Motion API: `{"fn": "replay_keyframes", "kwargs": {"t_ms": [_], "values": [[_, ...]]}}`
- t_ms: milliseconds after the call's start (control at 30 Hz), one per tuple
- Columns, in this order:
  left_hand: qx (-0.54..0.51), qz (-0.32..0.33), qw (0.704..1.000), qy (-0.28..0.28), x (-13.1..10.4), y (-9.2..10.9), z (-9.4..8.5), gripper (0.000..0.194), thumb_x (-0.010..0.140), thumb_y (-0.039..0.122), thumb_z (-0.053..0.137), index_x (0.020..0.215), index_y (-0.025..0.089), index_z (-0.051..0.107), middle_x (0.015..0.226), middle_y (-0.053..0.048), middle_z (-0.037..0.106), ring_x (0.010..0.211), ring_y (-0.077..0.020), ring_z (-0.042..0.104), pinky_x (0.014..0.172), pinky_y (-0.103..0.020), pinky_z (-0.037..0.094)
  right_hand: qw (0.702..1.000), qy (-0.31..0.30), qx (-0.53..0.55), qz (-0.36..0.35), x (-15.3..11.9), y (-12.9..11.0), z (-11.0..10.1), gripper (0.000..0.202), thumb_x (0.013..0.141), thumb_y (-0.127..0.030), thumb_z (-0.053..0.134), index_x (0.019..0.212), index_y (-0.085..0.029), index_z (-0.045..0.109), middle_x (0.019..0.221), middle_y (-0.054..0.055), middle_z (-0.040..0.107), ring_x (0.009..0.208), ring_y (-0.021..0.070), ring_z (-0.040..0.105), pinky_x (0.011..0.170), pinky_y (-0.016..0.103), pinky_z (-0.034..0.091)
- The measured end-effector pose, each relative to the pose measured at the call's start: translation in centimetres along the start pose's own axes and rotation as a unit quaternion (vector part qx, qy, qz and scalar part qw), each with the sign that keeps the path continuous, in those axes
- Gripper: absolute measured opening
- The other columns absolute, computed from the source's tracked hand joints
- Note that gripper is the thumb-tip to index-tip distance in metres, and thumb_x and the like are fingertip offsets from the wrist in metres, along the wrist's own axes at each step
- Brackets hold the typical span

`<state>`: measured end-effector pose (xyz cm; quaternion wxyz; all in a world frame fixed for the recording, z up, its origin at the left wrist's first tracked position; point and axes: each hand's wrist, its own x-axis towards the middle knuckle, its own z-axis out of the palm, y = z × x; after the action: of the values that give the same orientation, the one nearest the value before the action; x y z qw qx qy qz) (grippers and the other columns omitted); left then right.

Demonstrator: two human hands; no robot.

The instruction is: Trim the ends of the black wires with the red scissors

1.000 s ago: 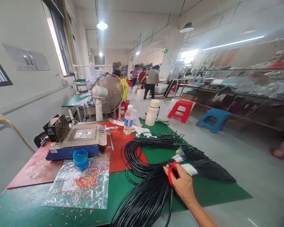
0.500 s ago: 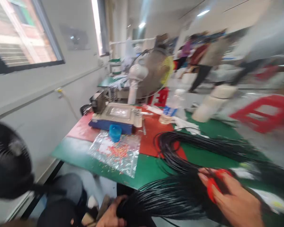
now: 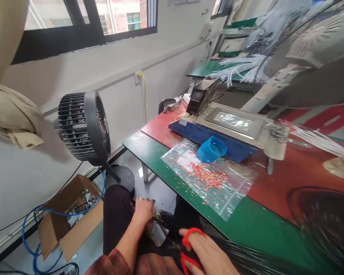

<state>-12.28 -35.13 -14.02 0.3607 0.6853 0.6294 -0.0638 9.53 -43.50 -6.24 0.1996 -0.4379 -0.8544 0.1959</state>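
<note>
Over my lap, my left hand [image 3: 143,210] is closed at the end of a bundle of black wires [image 3: 166,220]. My fingers partly hide where it grips them. A pale, paper-like piece [image 3: 158,233] shows just below that hand. Red-handled scissors [image 3: 193,230] are in my right hand [image 3: 210,254], with fingers through the loops; the blades point toward the left hand and are hard to make out. More of the black wires stretch from beneath the right hand across the table's near edge toward the lower right.
On the green table [image 3: 172,175] sit a blue-based machine [image 3: 212,131], a blue cup [image 3: 211,149] and a plastic bag [image 3: 232,198] with small red and yellow bits. A black fan [image 3: 84,126] stands left, beside an open cardboard box [image 3: 81,233] and blue hose [image 3: 25,236].
My view has swung left and down, bringing the box and fan into sight. The right hand with the scissors has come closer to the left hand, which stays on the wires.
</note>
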Motion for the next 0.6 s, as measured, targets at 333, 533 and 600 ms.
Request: {"fn": "replay_keyframes", "kwargs": {"t_ms": [333, 533, 600], "values": [[-0.231, -0.035, 0.972, 0.030, -3.6, -0.9, -1.9, 0.031, 0.071, 0.032, 0.046, 0.093, 0.018, 0.064, 0.084, -0.009, 0.069, 0.082, -0.0239, 0.061, 0.078, -0.037, 0.043, 0.939, -0.020, -0.330, 0.099, 1.0, 4.8, 8.2, 0.039, 0.068, 0.007, 0.036, 0.090, -0.014, 0.060, 0.057, 0.008, 0.064, 0.045, 0.0204, 0.060, 0.044, 0.027, 0.040], [-0.388, -0.128, 0.905, -0.116, -1.7, -0.2, 2.7, 0.025, 0.073, 0.028, 0.044, 0.051, 0.019, 0.052, 0.048, 0.002, 0.053, 0.045, -0.0127, 0.049, 0.056, -0.031, 0.040, 0.956, -0.030, -0.280, 0.082, 1.1, 4.5, 7.2, 0.043, 0.070, 0.006, 0.036, 0.100, -0.018, 0.054, 0.066, 0.005, 0.067, 0.056, 0.0190, 0.066, 0.046, 0.024, 0.040], [-0.413, -0.150, 0.884, -0.162, -1.1, -0.3, 3.3, 0.038, 0.076, 0.039, 0.043, 0.045, 0.018, 0.051, 0.045, 0.000, 0.051, 0.042, -0.0140, 0.048, 0.061, -0.036, 0.042, 0.971, -0.034, -0.220, 0.087, 1.5, 4.2, 6.5, 0.040, 0.071, 0.002, 0.037, 0.101, -0.020, 0.051, 0.071, 0.003, 0.068, 0.057, 0.0189, 0.066, 0.045, 0.024, 0.040]]}}
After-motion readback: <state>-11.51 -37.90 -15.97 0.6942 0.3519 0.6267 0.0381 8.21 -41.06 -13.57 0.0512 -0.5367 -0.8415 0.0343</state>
